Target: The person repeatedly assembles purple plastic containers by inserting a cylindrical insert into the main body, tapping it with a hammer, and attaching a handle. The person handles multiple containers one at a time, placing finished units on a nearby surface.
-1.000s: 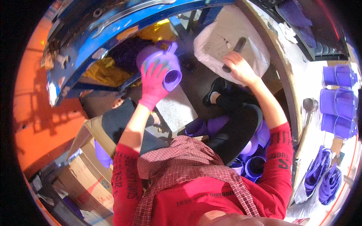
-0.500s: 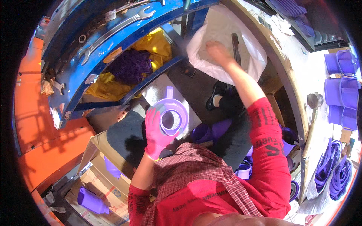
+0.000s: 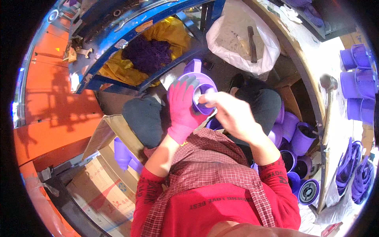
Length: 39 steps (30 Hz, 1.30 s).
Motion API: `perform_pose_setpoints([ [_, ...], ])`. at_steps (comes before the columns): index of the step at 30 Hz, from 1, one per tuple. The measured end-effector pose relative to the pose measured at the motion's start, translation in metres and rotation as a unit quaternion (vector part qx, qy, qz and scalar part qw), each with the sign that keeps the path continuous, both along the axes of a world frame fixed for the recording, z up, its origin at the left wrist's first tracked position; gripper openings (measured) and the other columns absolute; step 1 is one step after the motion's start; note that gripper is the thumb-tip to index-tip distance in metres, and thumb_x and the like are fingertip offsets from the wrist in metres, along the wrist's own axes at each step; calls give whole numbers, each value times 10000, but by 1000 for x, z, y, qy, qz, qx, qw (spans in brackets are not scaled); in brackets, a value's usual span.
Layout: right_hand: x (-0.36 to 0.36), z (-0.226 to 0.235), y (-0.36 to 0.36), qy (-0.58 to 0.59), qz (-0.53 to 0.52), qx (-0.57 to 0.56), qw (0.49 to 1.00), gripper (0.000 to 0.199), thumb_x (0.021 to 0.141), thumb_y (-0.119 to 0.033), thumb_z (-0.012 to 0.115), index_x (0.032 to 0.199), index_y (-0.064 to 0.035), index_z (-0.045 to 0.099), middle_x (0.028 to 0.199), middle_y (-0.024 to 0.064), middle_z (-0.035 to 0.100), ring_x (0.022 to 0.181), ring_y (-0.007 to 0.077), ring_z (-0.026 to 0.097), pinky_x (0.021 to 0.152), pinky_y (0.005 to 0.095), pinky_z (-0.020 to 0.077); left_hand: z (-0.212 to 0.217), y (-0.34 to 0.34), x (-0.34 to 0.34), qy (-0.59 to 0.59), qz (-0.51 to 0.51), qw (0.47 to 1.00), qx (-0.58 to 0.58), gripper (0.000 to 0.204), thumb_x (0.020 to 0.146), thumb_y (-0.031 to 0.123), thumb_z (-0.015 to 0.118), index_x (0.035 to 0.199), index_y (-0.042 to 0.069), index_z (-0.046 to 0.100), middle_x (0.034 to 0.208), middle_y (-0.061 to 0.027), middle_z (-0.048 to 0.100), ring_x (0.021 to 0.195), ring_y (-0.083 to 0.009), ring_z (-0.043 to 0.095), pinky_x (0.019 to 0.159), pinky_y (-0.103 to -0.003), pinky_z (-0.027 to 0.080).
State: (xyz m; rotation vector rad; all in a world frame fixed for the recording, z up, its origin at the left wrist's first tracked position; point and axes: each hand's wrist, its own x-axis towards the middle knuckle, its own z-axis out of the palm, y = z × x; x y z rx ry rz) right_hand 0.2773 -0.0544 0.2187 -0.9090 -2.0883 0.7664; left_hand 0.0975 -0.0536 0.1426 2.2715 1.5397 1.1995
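Note:
Above my lap, my left hand (image 3: 182, 106), in a pink glove with grey fingertips, is wrapped round the side of a purple plastic cup-like part (image 3: 206, 80). This part has a wide rim, a round opening facing up and a tab or handle on its far side. My bare right hand (image 3: 236, 116) is at the opening, its bent fingers together at the inner edge. Motion and glare blur these fingers, and whatever they pinch is too unclear to name. Beyond the part stands an open white bag (image 3: 221, 39) with pale small pieces inside and a dark bar (image 3: 252, 43).
Several purple containers (image 3: 302, 138) lie by my right leg. At left are an open cardboard box (image 3: 100, 181) and an orange surface (image 3: 55, 130). A blue metal frame (image 3: 158, 79) surrounds a yellow sack (image 3: 173, 29) of purple scraps. A hammer (image 3: 328, 83) rests on the right-hand bench.
My right hand has come out of the white bag and back to the purple part's opening. The left hand has lifted and tilted the part slightly. My view has shifted.

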Motion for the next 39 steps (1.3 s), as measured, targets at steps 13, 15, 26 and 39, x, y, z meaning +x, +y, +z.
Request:
perform_pose_setpoints([
  [13,-19,-19,-39,-151,-39,117,981,246,793,-96,594,1022,-6,600,1045,143,602,988,308,634,794,387,552,24,-42,2,41,-24,999,21,724,661,338,796,1277,40,559,1345,-165,553,1281,-377,487,1129,-591,287],
  [15,-20,-21,-40,-192,-28,107,975,235,789,-104,596,1003,-7,611,1057,136,603,999,296,631,781,378,552,26,-43,3,59,-22,997,32,725,662,338,795,1282,45,559,1340,-157,558,1281,-368,490,1131,-578,290],
  [26,9,-45,-11,-173,116,0,978,210,779,-113,607,962,-23,657,879,157,646,886,343,668,763,404,545,-2,-32,3,52,-45,998,11,768,590,354,854,1246,61,582,1321,-152,585,1232,-368,531,1103,-545,337],
  [39,325,59,275,-341,-531,317,708,328,900,-67,538,1210,4,618,1226,208,634,1084,379,634,944,446,504,-166,-34,-11,-83,151,952,-253,1062,535,237,923,1411,-4,373,1466,-245,361,1369,-422,349,1156,-491,281],
])
